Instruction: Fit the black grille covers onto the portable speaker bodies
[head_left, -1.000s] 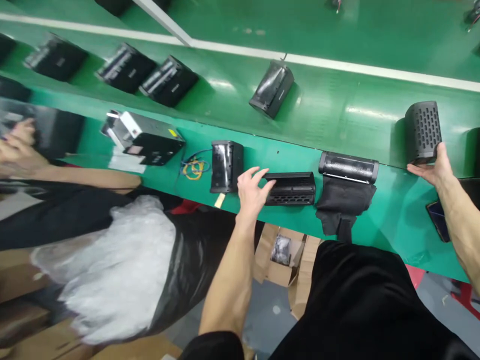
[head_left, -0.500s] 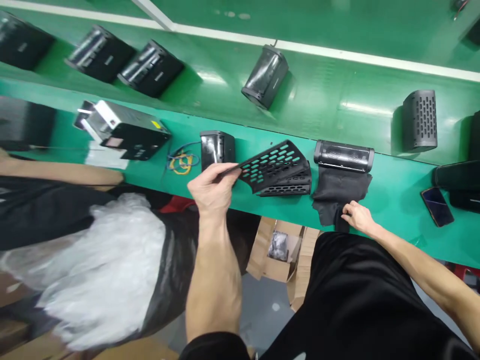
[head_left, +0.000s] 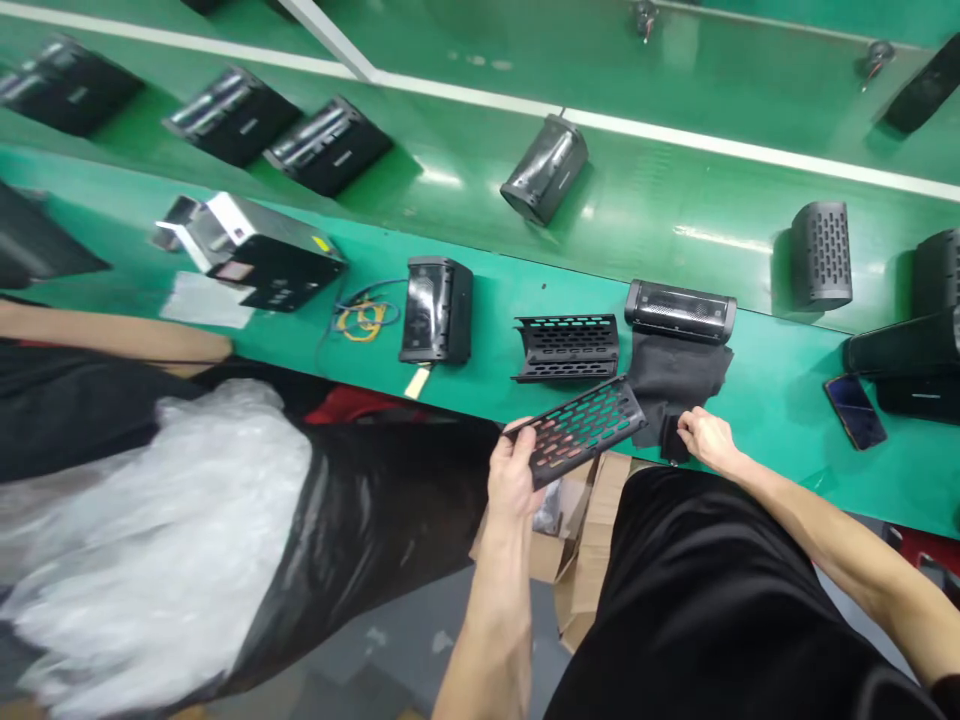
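My left hand grips one end of a black speaker grille with slotted holes, held tilted over the table's front edge. Behind it, more grilles lie stacked on the green table. A black cloth is spread to the right, and a speaker with a shiny front lies along its far edge. At the cloth's near end, my right hand is closed on a small black piece; whether that is part of the cloth I cannot tell.
An upright speaker stands left of the stack, beside coiled cables. A phone lies at the right. Several speakers sit on the green conveyor behind. Below are an open carton and a bag of clear plastic. Another person's arm rests at the left.
My left hand has lifted the grille off the stack and moved it right and toward me. My right hand stays at the cloth's near end. The whole view has shifted slightly.
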